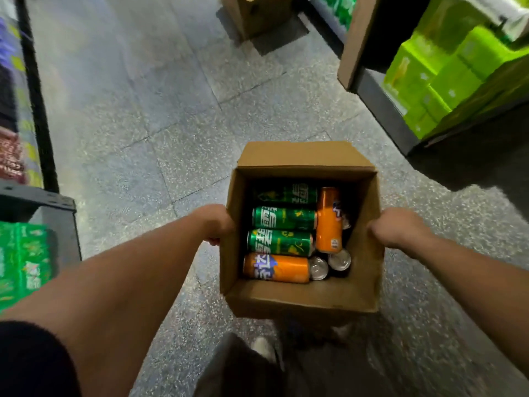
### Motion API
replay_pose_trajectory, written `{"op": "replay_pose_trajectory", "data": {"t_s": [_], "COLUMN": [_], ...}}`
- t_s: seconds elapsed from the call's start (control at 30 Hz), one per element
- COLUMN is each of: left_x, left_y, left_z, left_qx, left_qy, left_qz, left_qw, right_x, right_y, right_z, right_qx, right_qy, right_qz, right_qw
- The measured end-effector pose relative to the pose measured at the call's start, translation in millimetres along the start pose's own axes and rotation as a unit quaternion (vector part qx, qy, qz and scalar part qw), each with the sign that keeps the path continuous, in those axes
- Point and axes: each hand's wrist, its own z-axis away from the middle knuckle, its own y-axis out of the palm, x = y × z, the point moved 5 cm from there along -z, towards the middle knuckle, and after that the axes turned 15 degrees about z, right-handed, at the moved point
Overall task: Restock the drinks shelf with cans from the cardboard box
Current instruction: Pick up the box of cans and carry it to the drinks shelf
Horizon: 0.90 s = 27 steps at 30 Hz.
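An open cardboard box (303,296) hangs above the floor in front of me. My left hand (214,224) grips its left wall and my right hand (392,227) grips its right wall. Inside lie three green cans (282,242) on their sides. An orange can (276,267) lies below them and another orange can (329,220) lies along the right. Two silver can tops (339,259) show at the bottom right corner of the box.
A speckled grey tiled floor (143,110) runs ahead. Shelving with green packs (23,262) stands at the left. A shelf with bright green cartons (446,75) stands at the right. Another cardboard box (257,15) sits on the floor far ahead. My shoes (263,348) show below the box.
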Motion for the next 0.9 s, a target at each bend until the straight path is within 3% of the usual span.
{"op": "replay_pose_trajectory", "data": {"t_s": [0.53, 0.9], "left_x": [56.4, 92.6], "left_y": [-166.3, -316.2], "left_z": [-107.8, -169.4], "left_qx": [0.043, 0.009], "left_qy": [-0.03, -0.063], "left_qz": [0.109, 0.151], "left_qw": [0.993, 0.987], "right_x": [207.2, 385.9], "right_y": [-153.1, -259.9], "right_z": [-90.0, -159.4], "right_qx": [0.012, -0.015], "right_qy": [-0.087, -0.147], "right_qz": [0.167, 0.2], "right_qw": [0.982, 0.968]}}
